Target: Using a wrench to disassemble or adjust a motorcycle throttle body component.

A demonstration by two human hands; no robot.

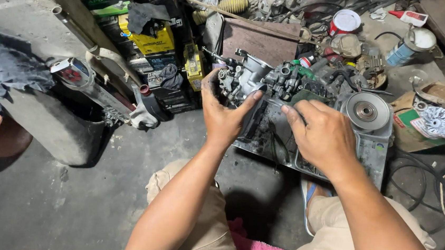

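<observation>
A stained grey concrete floor (68, 208) fills the space below and to the left of both hands. Directly under the right hand lies a greasy, dented sheet-metal tray (373, 158), and resting against its far right end, just right of that hand, is a round silver pulley disc (366, 111). Above and to the left of the left hand stands a stack of black and yellow boxy batteries (152, 43). Just beyond the fingertips of both hands sits a dull grey cast-metal engine part with small fittings and bolts (250, 74), over the near left end of the tray. The left hand (223, 114) curls around the near left side of that casting, thumb stretched rightward along its lower edge, fingers wrapped behind it and partly hidden. The right hand (325, 135) hovers over the tray, fingers drawn together, its fingertips pinching a thin dark metal tool (276, 103) whose end points toward the left thumb. Below the wrists, between the knees, lies a pink towel (257, 249).
</observation>
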